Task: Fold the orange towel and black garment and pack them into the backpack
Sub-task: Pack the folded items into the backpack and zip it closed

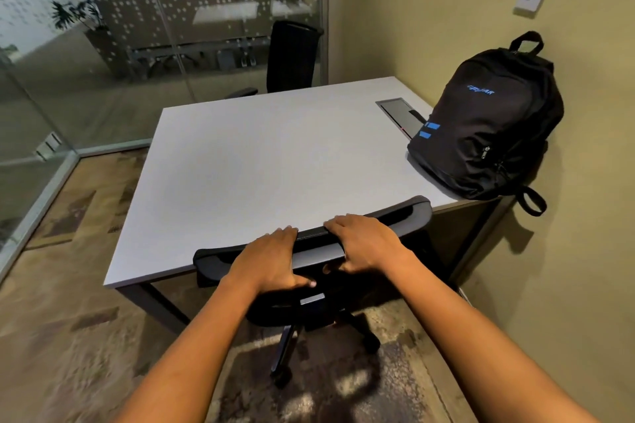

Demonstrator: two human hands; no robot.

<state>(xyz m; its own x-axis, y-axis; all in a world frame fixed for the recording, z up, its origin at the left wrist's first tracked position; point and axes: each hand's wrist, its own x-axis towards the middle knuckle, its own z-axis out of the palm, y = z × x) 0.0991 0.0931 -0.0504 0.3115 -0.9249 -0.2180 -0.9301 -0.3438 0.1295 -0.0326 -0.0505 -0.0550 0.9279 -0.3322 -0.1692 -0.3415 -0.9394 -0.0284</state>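
1. Two bare hands clasp the top of an office chair's backrest [311, 244]: the left hand [271, 259] and the right hand [360, 244] curl over its upper edge, thumbs tucked beneath.
2. Closed, the black backpack [488, 127] stands upright at the white table's [257, 154] far right corner, against the wall; one strap hangs over the edge.
3. Neither orange towel nor black garment is in view, so folding appears not yet begun.
4. A hard shove of the chair could knock the table and tip the backpack off its corner perch.
5. The backpack's zip must be opened before anything can be packed.
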